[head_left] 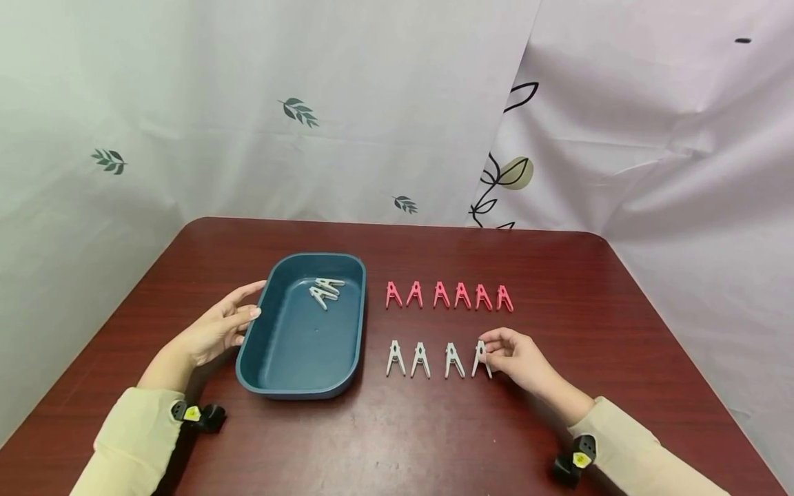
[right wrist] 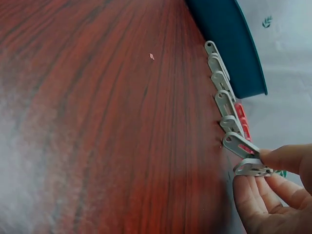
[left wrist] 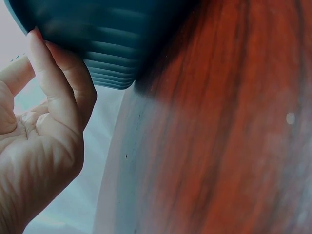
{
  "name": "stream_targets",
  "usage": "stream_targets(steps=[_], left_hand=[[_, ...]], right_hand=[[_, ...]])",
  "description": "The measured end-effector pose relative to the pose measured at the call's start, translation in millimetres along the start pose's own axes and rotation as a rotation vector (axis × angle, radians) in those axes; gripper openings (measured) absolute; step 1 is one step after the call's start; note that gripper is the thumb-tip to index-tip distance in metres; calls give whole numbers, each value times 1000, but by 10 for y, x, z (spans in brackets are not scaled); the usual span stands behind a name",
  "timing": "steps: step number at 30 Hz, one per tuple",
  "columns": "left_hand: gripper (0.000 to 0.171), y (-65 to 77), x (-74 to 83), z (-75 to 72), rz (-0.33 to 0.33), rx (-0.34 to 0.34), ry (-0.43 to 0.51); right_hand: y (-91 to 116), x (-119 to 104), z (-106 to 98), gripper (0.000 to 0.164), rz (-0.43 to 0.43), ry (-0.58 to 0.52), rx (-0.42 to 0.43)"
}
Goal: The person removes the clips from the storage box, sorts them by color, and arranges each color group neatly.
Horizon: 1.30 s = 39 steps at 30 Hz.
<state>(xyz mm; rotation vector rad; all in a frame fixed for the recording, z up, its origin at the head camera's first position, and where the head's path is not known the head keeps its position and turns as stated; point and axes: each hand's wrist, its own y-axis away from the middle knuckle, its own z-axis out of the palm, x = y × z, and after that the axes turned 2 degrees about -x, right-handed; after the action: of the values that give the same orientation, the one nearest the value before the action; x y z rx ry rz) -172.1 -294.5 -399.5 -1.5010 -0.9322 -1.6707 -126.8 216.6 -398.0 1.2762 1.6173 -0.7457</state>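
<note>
My right hand (head_left: 517,359) pinches the rightmost grey clothespin (right wrist: 252,167) between thumb and fingers, at the end of a row of grey clothespins (head_left: 420,359) on the table. Against the outer left side of a blue rectangular basin (head_left: 300,395) rests my left hand (head_left: 214,327). Its fingertips touch the ribbed wall just under the rim, as the left wrist view shows, and no fingers reach inside. Two grey clothespins (head_left: 323,295) lie together inside the basin, toward its far end.
Behind the grey row, a row of several red clothespins (head_left: 441,295) lies on the dark wooden table (head_left: 397,448), right of the basin. A pale curtain with leaf prints (head_left: 372,124) hangs beyond the table's far edge. Each wrist carries a small black camera (head_left: 214,417).
</note>
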Motion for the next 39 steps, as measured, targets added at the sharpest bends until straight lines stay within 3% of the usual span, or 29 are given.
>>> stream_targets(steps=[14, 23, 32, 39], left_hand=[[53, -7, 45, 19, -7, 5, 2], [54, 2, 18, 7, -20, 10, -26], [55, 1, 19, 26, -27, 16, -31], [54, 7, 35, 28, -29, 19, -18]], right_hand=[[-44, -6, -10, 30, 28, 74, 10], [-72, -107, -45, 30, 5, 40, 21], [-139, -347, -102, 27, -48, 213, 52], [-240, -560, -77, 24, -137, 328, 52]])
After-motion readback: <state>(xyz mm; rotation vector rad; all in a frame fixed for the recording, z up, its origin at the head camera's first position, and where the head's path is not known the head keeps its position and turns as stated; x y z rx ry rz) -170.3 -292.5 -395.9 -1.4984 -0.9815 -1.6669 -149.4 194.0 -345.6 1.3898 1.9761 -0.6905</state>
